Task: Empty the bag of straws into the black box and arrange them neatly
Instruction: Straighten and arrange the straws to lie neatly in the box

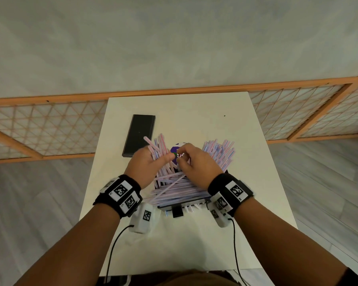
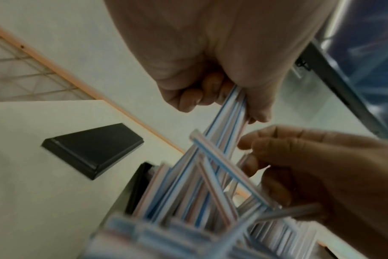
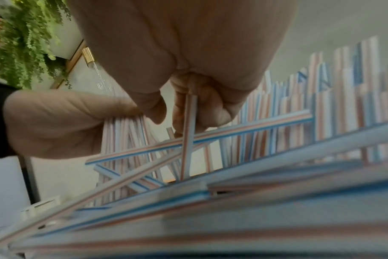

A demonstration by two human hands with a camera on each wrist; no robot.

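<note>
The black box [image 1: 175, 206] sits mid-table, heaped with striped straws [image 1: 174, 191] lying crosswise. My left hand [image 1: 163, 159] grips a bundle of straws [image 2: 227, 113] that fans up out of the box's left side. My right hand [image 1: 182, 157] pinches a single straw [image 3: 188, 133] standing on end in the pile. More straws [image 1: 219, 153] lean upright at the box's far right. A purple patch of the bag [image 1: 180, 150] shows between the hands. In the wrist views the left hand [image 2: 210, 94] and right hand [image 3: 188, 105] are curled round their straws.
The flat black lid [image 1: 139, 137] lies on the white table [image 1: 194, 112] to the far left of the box. A wooden lattice screen [image 1: 50, 124] runs behind the table. Cables trail from both wristbands over the table's near edge.
</note>
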